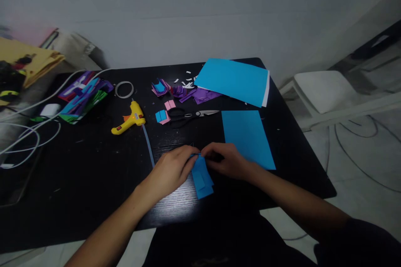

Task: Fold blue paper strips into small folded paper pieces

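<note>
My left hand [173, 167] and my right hand [228, 159] meet at the front middle of the table, fingers closed in a pinch. Between the fingertips is the edge of a small blue paper piece [196, 155], mostly covered by the fingers. Several small blue paper rectangles [203, 181] lie overlapping just below it. To the right of my right hand lies a larger blue sheet [249, 137]. Black-handled scissors [203, 113] rest beyond the hands, blades pointing right.
A yellow glue gun [133, 119] with a glue stick [148, 146], a tape roll [124, 89], folded paper pieces [161, 87] and white scraps [188, 85] lie on the black table [94, 179]. Blue sheets [233, 79] sit at the back, coloured paper [84, 96] and white cables [37, 133] left.
</note>
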### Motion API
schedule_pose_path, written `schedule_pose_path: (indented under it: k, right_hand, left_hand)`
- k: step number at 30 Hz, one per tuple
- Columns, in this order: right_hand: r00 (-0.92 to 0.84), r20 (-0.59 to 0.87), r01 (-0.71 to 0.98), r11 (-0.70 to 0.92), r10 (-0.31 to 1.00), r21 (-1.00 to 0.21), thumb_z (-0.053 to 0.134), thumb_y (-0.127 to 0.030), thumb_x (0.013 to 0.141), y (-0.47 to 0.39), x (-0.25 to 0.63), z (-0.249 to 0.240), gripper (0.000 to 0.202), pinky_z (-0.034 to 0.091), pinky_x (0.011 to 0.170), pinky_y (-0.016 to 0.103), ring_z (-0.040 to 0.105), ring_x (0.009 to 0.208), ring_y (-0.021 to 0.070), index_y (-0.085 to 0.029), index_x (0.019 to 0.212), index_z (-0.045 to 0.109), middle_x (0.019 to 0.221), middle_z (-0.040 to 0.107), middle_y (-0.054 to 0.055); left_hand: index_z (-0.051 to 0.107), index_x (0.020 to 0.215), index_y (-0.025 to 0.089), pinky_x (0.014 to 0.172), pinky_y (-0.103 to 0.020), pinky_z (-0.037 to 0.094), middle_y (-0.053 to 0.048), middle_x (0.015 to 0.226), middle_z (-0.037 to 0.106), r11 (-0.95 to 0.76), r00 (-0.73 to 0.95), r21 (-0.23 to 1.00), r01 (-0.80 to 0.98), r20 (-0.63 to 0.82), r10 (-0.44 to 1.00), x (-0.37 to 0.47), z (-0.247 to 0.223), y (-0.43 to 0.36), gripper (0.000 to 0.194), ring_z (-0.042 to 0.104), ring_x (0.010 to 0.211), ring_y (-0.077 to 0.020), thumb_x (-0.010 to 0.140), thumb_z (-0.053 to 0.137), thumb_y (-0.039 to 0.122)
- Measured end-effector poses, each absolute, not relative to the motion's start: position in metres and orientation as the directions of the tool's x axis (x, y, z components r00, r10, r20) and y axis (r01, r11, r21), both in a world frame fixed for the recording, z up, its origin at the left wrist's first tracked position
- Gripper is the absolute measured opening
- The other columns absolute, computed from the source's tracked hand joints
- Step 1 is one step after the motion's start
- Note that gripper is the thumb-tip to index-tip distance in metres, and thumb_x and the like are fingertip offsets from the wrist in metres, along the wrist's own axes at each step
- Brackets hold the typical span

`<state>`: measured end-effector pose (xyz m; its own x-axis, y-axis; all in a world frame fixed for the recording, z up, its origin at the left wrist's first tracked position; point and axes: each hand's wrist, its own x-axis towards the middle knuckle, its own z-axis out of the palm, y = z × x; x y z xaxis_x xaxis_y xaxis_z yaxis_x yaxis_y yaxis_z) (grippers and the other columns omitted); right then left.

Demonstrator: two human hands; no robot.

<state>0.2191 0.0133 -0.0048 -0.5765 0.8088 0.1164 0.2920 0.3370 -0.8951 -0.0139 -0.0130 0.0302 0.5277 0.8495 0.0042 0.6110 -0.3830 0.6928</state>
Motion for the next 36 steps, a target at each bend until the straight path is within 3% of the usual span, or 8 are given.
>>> schedule_pose_path:
  k: [10,19,36]
  right_hand:
    - [-0.555,0.126,0.252,0.311,0.822,-0.916,0.071,-0.018,0.094,0.0107,0.2167,-0.0043,0.012,0.058,0.074,0.027,0.072,0.078,0.0156,-0.022,0.105,0.072,0.09,0.077,0.002]
    - [-0.549,0.112,0.236,0.283,0.828,-0.93,0.074,-0.018,0.092,0.0084,0.217,-0.0085,0.013,0.058,0.072,0.027,0.072,0.077,0.0156,-0.02,0.105,0.073,0.09,0.078,0.003]
    - [-0.506,0.124,0.257,0.287,0.853,-0.923,0.075,-0.022,0.092,0.0061,0.2162,-0.0071,0.014,0.058,0.071,0.027,0.074,0.076,0.0162,-0.021,0.107,0.074,0.088,0.079,0.003]
  left_hand:
    - [0.066,0.104,0.021,0.071,-0.028,0.052,0.0,0.088,0.069,-0.332,0.46,0.75,0.572,0.043,0.887,-0.0143,0.031,-0.0118,0.013,0.068,0.078,-0.0159,0.106,0.054,0.025]
    - [0.069,0.11,0.021,0.074,-0.028,0.055,-0.002,0.094,0.072,-0.369,0.463,0.765,0.527,0.106,0.88,-0.0142,0.0319,-0.012,0.014,0.068,0.08,-0.0156,0.105,0.056,0.022]
    - [0.072,0.105,0.021,0.068,-0.025,0.052,0.0,0.082,0.068,-0.358,0.433,0.778,0.517,0.123,0.893,-0.0157,0.0311,-0.0127,0.014,0.066,0.074,-0.0148,0.102,0.059,0.022]
